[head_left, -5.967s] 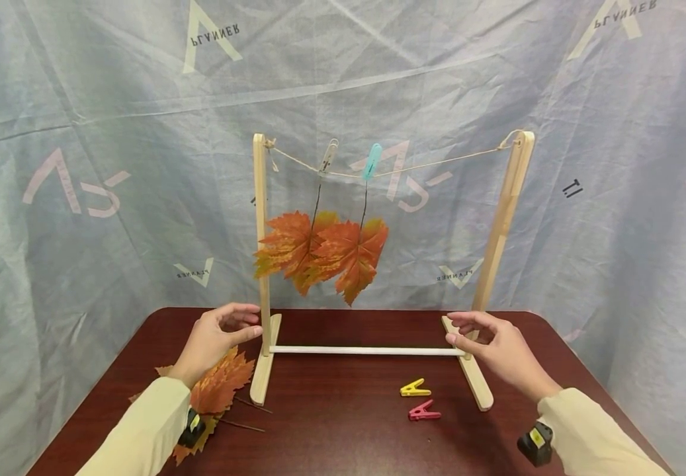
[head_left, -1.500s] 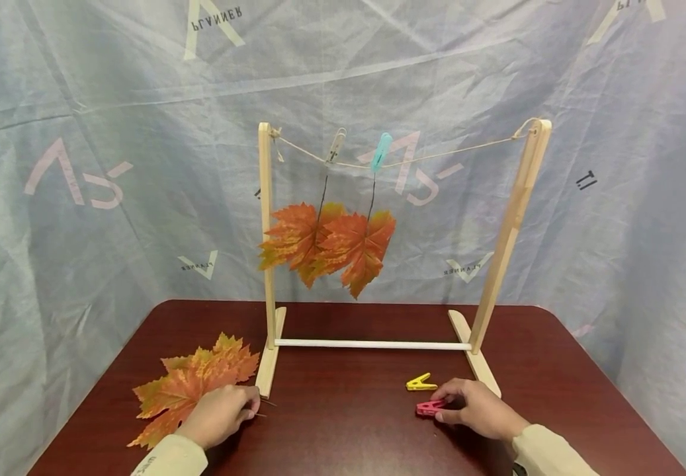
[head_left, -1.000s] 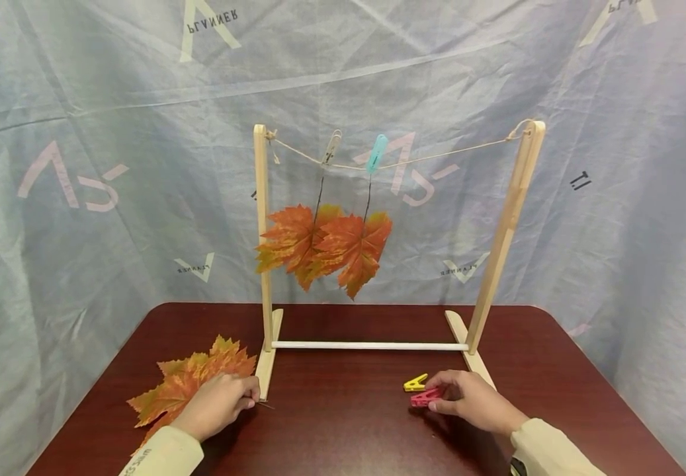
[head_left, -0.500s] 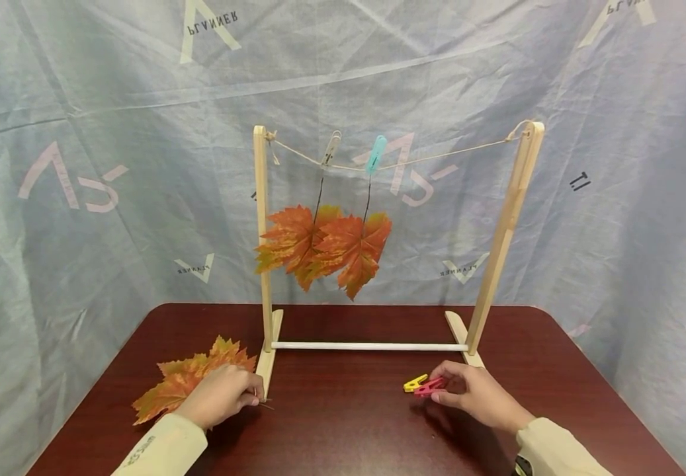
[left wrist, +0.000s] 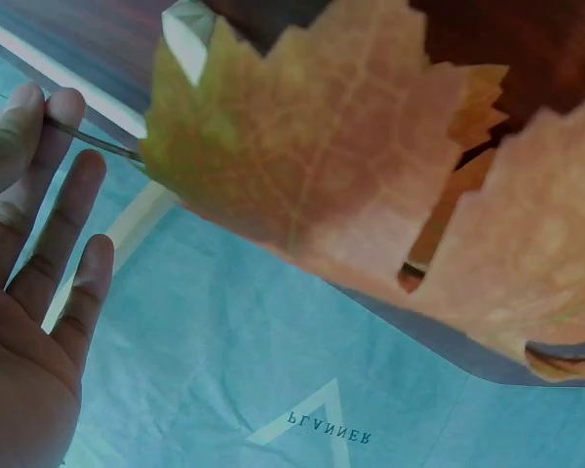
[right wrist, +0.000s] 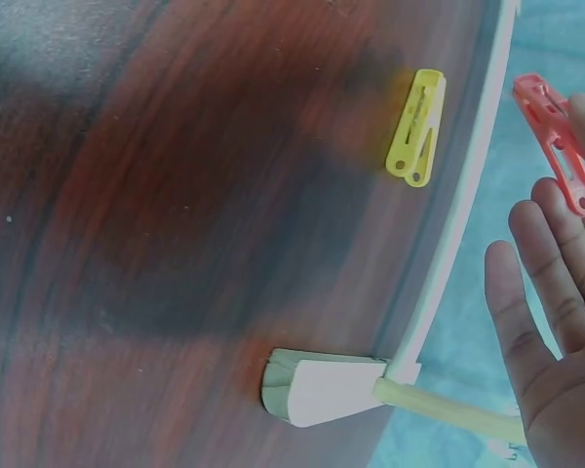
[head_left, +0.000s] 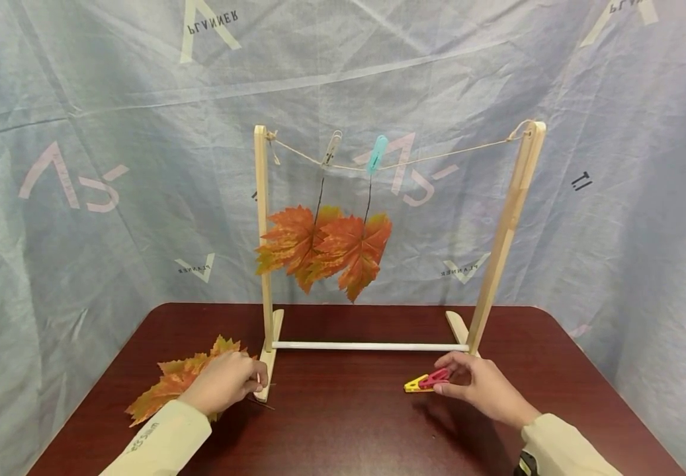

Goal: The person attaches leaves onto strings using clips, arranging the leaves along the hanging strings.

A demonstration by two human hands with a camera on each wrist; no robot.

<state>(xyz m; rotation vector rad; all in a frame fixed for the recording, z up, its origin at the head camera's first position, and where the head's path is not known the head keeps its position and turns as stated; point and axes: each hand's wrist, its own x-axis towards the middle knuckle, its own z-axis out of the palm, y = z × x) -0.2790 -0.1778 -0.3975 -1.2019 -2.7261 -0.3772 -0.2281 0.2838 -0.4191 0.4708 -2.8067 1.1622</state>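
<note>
Beside the left foot of the wooden frame (head_left: 506,233), the left hand (head_left: 226,381) pinches a dark stem (left wrist: 96,142) between thumb and forefinger, its other fingers spread apart. That stem belongs to an orange maple leaf (left wrist: 292,146), which lies with the other loose foliage left of the frame. In front of the frame's right foot, the right hand (head_left: 485,390) has thumb and fingertip clamped on a red clothespin (head_left: 432,379); its remaining fingers reach out. A yellow clothespin (right wrist: 416,127) lies on the table (head_left: 343,423), also before the frame's right side. Two hanging leaves (head_left: 354,248) dangle within the frame from its string (head_left: 446,154), held by a clear clothespin (head_left: 331,149) and a turquoise clothespin (head_left: 376,155). Behind the frame, the grey backdrop (head_left: 140,251) reads "PLANNER" several times, printed flipped. Lettering on the left sleeve (head_left: 164,436) cannot be read surely.
</note>
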